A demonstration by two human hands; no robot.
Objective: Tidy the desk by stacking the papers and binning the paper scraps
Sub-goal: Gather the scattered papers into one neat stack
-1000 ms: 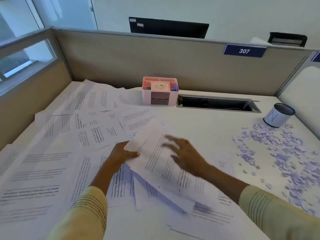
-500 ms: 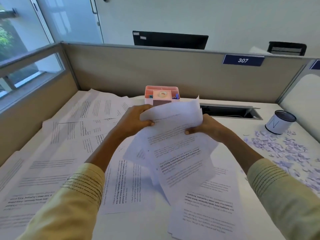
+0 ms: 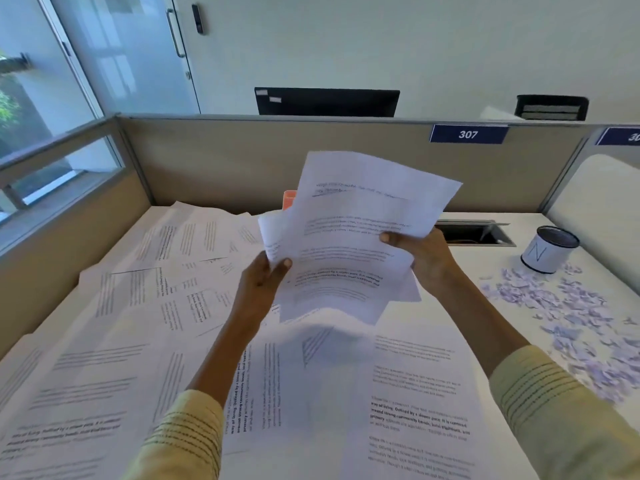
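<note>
- Papers are lifted off the desk, a small uneven bunch held up in front of the grey divider wall, probably so their edges can be squared into a stack.
- Left hand pinches the bunch's lower left corner, thumb on the front and fingers behind.
- Right hand clamps the right edge the same way, thumb pressed across the printed face; gripping both sides keeps the floppy sheets from drooping.
- Sheets in the bunch are thin, white and printed, fanned at different angles and bowed in the middle, so they are not yet aligned.
- Loose sheets cover most of the desk below and left of the held bunch, overlapping flat; plenty remains to gather, I judge.
- Paper scraps lie scattered right of the held bunch: small, torn, pale lilac bits, light enough to shift easily.
- Small bin, a white cylinder with a dark rim and a letter N, stands upright just beyond the scraps, near for sweeping them in.
</note>
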